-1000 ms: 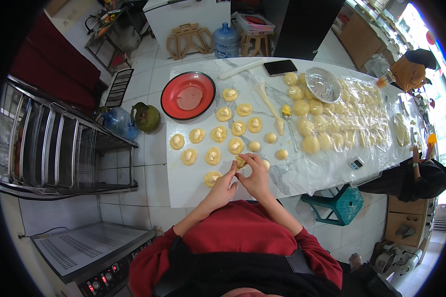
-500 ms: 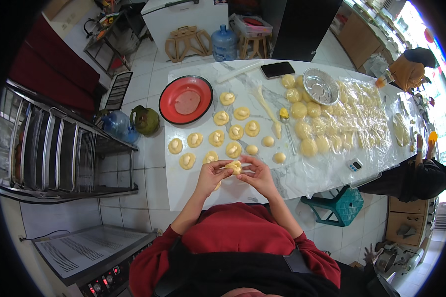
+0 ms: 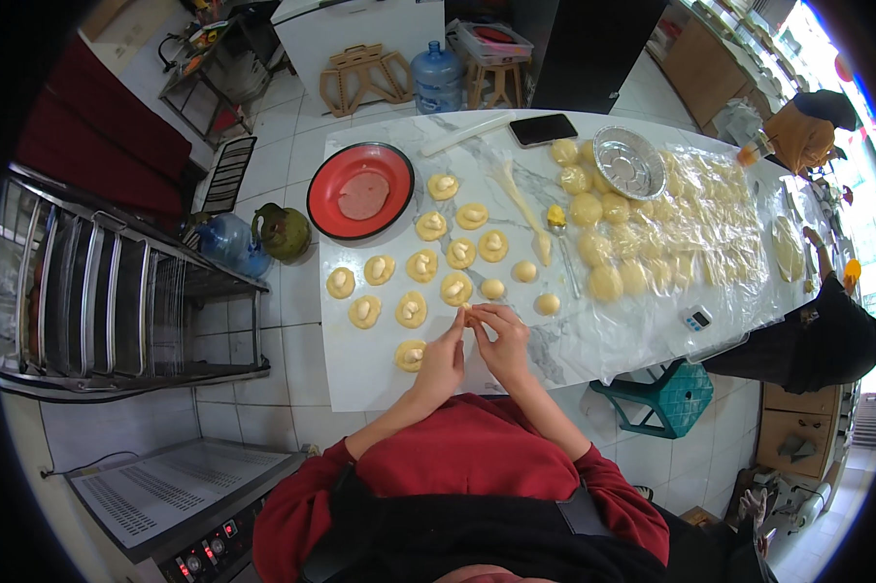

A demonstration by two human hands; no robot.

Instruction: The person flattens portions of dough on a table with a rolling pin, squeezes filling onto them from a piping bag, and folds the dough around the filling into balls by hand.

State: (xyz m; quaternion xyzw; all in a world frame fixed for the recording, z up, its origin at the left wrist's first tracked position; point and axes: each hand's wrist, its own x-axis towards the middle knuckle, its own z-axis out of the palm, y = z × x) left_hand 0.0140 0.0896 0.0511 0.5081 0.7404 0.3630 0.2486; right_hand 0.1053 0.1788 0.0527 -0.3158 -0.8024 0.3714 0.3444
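My left hand (image 3: 445, 357) and my right hand (image 3: 501, 340) meet over the near part of the table, fingertips pressed together around a small piece of dough (image 3: 468, 309). Most of that dough is hidden by the fingers. Left of and beyond my hands lie several flattened dough rounds (image 3: 411, 310), each with a pale dollop of filling on top. One such round (image 3: 410, 356) sits right beside my left hand. A few plain dough balls (image 3: 493, 289) rest just beyond my right hand.
A red bowl (image 3: 319, 214) holds a pinkish slab. A pale, narrow bag-like strip (image 3: 523, 209) lies mid-table near a spoon (image 3: 570, 264) and phone (image 3: 543, 130). Rightward, plastic sheeting (image 3: 642, 321) covers dough balls beside a foil pan (image 3: 603, 160). A co-worker (image 3: 807, 335) stands at the far right.
My hands have drawn closer together, and their fingertips have closed over the dough, which showed more openly before. The left hand has shifted slightly right and toward me.
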